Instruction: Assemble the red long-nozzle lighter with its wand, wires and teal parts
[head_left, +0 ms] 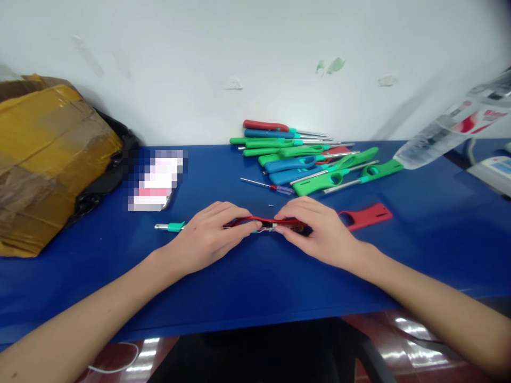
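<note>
A red long-nosed gas lighter, its casing opened along the side, lies crosswise between my two hands. My left hand grips its nozzle half with thumb and fingers; the metal tip with a teal collar sticks out to the left. My right hand pinches the other half, thumb below and fingers above. Dark and metal inner parts show between the fingertips. Just beyond my right hand rests a loose red casing half. A tiny screw lies behind the lighter.
Behind my hands is a screwdriver, then a pile of green, blue and red lighters by the wall. A blurred-out phone and taped carton are left. A plastic bottle stands right on the blue table.
</note>
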Motion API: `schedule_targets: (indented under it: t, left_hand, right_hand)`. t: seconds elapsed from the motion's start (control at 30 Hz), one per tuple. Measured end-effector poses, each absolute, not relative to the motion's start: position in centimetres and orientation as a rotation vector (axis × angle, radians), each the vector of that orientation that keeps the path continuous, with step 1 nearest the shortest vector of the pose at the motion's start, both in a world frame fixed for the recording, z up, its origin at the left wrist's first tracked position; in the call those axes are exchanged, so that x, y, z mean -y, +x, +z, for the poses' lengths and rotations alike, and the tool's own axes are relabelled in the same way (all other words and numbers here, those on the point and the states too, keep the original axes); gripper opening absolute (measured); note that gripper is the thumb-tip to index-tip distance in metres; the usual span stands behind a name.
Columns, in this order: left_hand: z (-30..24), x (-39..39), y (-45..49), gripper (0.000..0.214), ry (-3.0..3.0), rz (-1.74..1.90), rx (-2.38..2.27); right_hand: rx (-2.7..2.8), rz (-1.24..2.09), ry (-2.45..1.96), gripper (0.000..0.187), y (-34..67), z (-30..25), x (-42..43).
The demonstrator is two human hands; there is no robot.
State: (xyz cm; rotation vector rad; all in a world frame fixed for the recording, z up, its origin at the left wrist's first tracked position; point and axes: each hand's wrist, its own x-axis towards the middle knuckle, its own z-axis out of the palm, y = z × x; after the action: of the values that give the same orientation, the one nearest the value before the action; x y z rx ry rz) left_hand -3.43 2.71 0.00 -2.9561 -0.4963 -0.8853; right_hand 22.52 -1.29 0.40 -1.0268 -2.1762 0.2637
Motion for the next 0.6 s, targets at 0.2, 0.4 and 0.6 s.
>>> schedule_targets:
  t: [0.2,0.4,0.6]
  left_hand:
    - [-0.4,-3.0,-3.4,0.029,-3.042,-0.814,0.571]
    - [-0.4,-3.0,-3.3,0.030,-3.139,-0.755,0.716]
    - [-0.3,-3.1,-3.5,0.035,-3.145,-0.684,0.708]
  right_hand:
    - [2.144,0.318,-1.127,0.008,22.5,0.3,1.2]
    - [2.241,0.253,-1.028,0.020,23.3,0.6,0.9]
    - [2.367,0.239,-0.951,0.022,23.7,0.4,0.7]
